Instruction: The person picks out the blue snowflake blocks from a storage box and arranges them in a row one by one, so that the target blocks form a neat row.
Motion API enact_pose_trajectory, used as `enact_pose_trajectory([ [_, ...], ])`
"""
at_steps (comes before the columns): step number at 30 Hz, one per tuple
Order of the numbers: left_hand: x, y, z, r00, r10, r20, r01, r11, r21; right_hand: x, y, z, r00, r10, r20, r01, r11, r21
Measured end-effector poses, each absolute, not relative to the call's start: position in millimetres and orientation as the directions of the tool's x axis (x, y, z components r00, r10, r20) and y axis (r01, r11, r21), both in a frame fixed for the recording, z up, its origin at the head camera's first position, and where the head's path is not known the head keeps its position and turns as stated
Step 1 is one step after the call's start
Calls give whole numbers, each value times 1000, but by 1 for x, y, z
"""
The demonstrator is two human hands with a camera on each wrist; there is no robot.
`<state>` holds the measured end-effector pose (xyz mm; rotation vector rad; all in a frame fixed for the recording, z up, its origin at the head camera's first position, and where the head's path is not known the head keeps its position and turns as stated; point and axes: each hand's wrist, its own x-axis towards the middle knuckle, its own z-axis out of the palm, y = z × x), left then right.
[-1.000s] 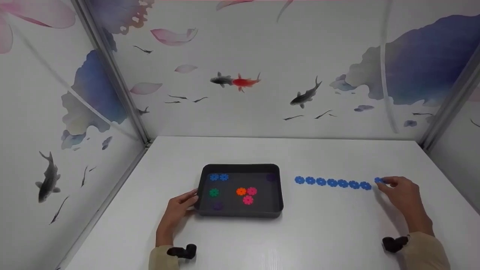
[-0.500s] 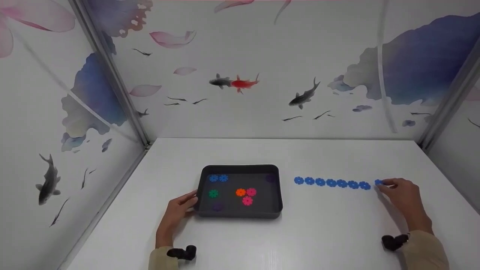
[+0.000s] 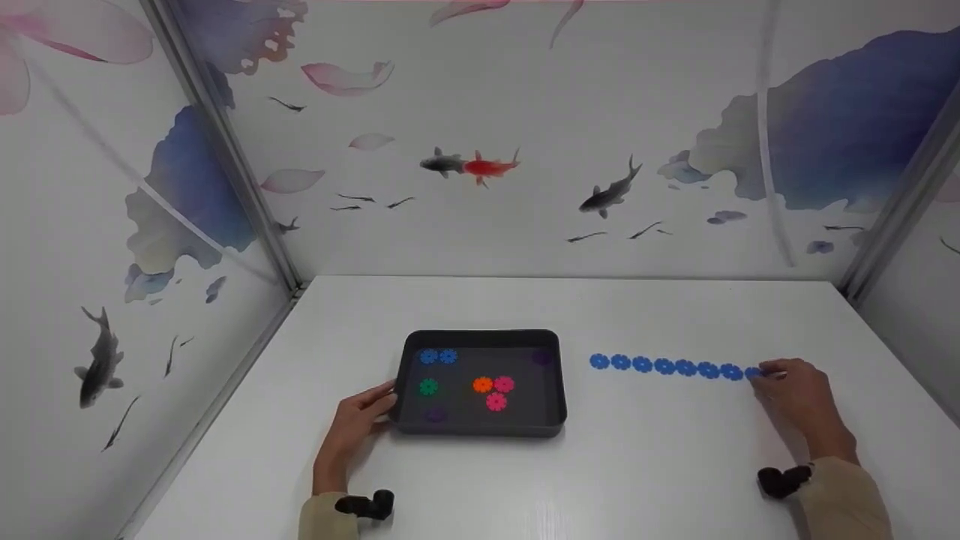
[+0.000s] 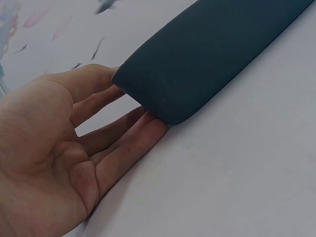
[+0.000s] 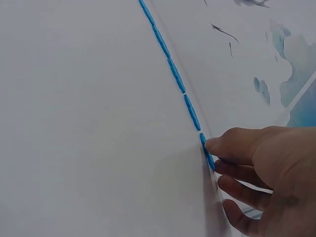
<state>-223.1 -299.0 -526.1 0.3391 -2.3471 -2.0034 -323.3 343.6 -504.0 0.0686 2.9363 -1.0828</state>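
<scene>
Wall [image 3: 547,251]: painted fish [image 3: 490,163], upper frame.
Table [image 3: 555,491]: lower frame.
Tray [image 3: 480,430]: lower centre, coloured discs [image 3: 482,384] inside.
Blue discs [image 3: 664,366]: row right of tray.
Left hand [image 3: 356,420]: fingers grip tray's left edge.
Right hand [image 3: 799,394]: fingers pinch end disc [image 3: 753,373], lower right.

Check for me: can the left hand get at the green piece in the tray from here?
Likely yes: the left hand touches the left side of the tray, and the green piece lies uncovered near that side. It would just have to reach up and over.
</scene>
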Motion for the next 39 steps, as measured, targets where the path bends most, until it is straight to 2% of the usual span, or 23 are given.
enact_pose_trajectory([
  [8, -222, -299, -525, -976, -182, -116, -141, 131, 981, -323, 348, -504, -997, 33, -73, 72, 759, -647],
  [21, -222, -297, -524, -977, -193, -92, -124, 162, 979, -325, 349, -506, -986, 122, -117, 169, 705, -688],
  [27, -224, -298, -526, -977, -194, -92, -128, 183, 975, -323, 348, -504, -989, 105, -101, 145, 712, -687],
  [32, -223, -298, -525, -979, -185, -87, -123, 194, 973, -324, 347, -489, -992, 93, -79, 122, 720, -683],
  [39, -223, -299, -525, -977, -190, -94, -130, 183, 974, -318, 321, -448, -998, 57, -7, 41, 634, -772],
])
